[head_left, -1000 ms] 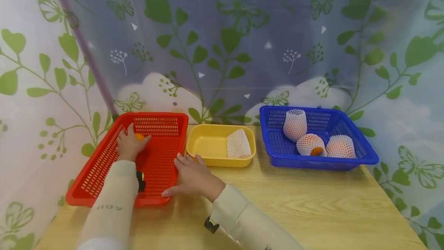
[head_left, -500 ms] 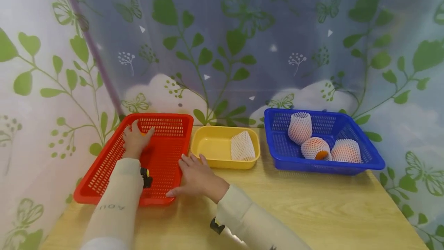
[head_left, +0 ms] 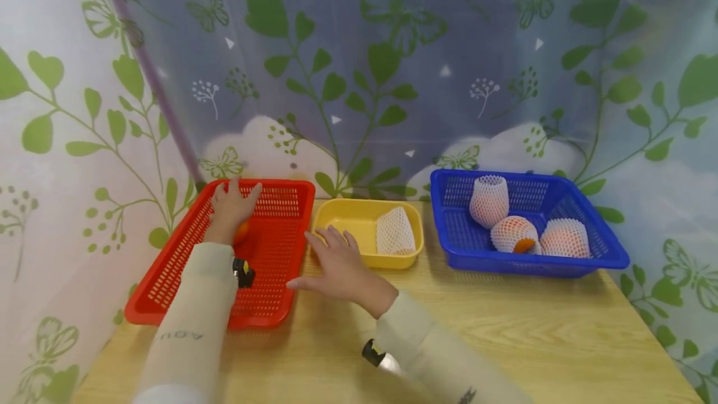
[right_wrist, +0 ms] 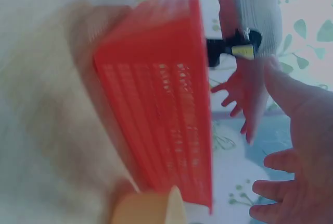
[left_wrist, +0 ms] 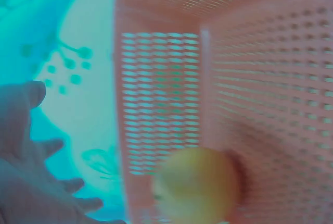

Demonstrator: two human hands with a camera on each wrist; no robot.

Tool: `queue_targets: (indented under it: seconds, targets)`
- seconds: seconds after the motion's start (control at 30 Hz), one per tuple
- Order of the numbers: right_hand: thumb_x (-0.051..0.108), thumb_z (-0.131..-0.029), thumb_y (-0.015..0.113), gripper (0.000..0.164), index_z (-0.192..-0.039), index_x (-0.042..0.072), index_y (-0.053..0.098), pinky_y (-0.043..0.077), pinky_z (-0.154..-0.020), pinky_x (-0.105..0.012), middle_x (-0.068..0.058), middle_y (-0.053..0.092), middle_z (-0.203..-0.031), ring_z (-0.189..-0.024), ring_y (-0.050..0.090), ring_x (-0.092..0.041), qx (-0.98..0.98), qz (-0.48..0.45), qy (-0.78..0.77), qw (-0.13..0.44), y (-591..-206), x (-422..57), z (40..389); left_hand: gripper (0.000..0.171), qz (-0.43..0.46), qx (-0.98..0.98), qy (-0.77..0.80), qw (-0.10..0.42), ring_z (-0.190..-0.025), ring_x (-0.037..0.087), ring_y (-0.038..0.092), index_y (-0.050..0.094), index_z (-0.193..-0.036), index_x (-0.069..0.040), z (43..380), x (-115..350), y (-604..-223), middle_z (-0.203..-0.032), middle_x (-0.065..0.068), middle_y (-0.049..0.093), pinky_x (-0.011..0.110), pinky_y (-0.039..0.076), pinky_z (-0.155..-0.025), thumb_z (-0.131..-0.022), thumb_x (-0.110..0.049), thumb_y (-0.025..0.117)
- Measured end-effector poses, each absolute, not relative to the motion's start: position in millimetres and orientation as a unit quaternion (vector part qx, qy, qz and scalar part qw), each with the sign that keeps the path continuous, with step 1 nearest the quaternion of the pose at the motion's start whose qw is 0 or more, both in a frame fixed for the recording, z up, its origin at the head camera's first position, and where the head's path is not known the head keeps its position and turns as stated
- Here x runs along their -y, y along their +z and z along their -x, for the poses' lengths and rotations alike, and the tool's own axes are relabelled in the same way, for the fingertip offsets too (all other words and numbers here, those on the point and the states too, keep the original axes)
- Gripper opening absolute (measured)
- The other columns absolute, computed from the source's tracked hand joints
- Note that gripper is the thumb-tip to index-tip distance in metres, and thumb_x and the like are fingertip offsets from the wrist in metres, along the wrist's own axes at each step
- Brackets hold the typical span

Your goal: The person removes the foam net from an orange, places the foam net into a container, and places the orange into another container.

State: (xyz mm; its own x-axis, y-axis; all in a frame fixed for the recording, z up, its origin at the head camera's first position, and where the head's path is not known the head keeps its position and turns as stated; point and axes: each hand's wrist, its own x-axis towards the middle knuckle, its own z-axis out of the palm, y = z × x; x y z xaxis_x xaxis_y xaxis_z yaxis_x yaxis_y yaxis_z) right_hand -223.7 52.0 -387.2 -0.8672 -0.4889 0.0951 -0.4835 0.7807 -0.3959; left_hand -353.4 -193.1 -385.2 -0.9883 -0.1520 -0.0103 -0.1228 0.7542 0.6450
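My left hand point(head_left: 231, 207) hovers over the far left of the red basket point(head_left: 275, 254), fingers spread and holding nothing. An orange round fruit point(head_left: 242, 232) lies on the basket floor just below it, partly covered by the hand in the head view. In the left wrist view the whole width of this fruit point(left_wrist: 197, 190) shows, apart from the hand. My right hand point(head_left: 342, 270), also spread and holding nothing, is between the red basket's right side and the yellow tub point(head_left: 359, 223). Its fingertips overlap the tub's near left corner in the head view.
A white foam net sleeve point(head_left: 395, 232) lies in the yellow tub. At the right stands a blue basket point(head_left: 521, 265) with three net-wrapped fruits point(head_left: 489, 202). All stand on a wooden table point(head_left: 505, 323) before a printed curtain point(head_left: 392, 111).
My left hand has risen away from the orange fruit and spread its fingers, leaving the fruit in the basket. My right hand has moved right, off the red basket's side.
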Motion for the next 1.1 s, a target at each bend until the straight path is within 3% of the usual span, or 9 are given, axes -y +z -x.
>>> queue_targets:
  seconds: [0.13, 0.43, 0.77, 1.1]
  targets:
    - [0.066, -0.081, 0.064, 0.094, -0.15, 0.01, 0.034, 0.017, -0.115, -0.055, -0.012, 0.033, -0.153, -0.143, 0.024, -0.033, -0.944, 0.264, -0.194, -0.021, -372.4, -75.6, 226.3, 0.081, -0.037, 0.945, -0.324, -0.003, -0.143, 0.049, -0.009, 0.005, -0.157, -0.018, 349.5, 183.5, -359.6, -0.158, 0.026, -0.009, 0.08, 0.003, -0.101, -0.096, -0.066, 0.028]
    - [0.065, -0.082, 0.064, 0.094, -0.15, 0.007, 0.034, 0.02, -0.113, -0.06, -0.011, 0.037, -0.151, -0.139, 0.034, -0.028, -0.945, 0.274, -0.166, -0.066, -347.0, -123.2, 219.1, 0.075, 0.037, 0.964, -0.264, -0.013, -0.142, 0.05, -0.011, -0.001, -0.157, -0.028, 324.1, 153.4, -316.1, -0.158, 0.028, -0.011, 0.077, -0.001, -0.103, -0.098, -0.059, 0.034]
    - [0.07, -0.083, 0.057, 0.095, -0.15, 0.006, 0.033, 0.022, -0.111, -0.062, -0.013, 0.035, -0.153, -0.14, 0.032, -0.033, -0.951, 0.267, -0.14, -0.068, -335.3, -185.5, 208.6, 0.071, 0.125, 0.969, -0.215, -0.008, -0.145, 0.044, -0.007, 0.005, -0.157, -0.033, 278.7, 106.6, -292.4, -0.16, 0.024, 0.006, 0.076, 0.003, -0.105, -0.098, -0.061, 0.034]
    - [0.058, -0.095, 0.05, 0.082, -0.149, -0.001, 0.033, 0.031, -0.107, -0.061, -0.024, 0.036, -0.15, -0.135, 0.036, -0.044, -0.966, 0.215, -0.136, -0.053, -341.3, -241.7, 210.1, 0.073, 0.18, 0.954, -0.239, 0.003, -0.146, 0.042, -0.001, 0.011, -0.156, -0.036, 252.5, 58.0, -303.5, -0.159, 0.019, 0.016, 0.074, 0.003, -0.107, -0.095, -0.063, 0.041]
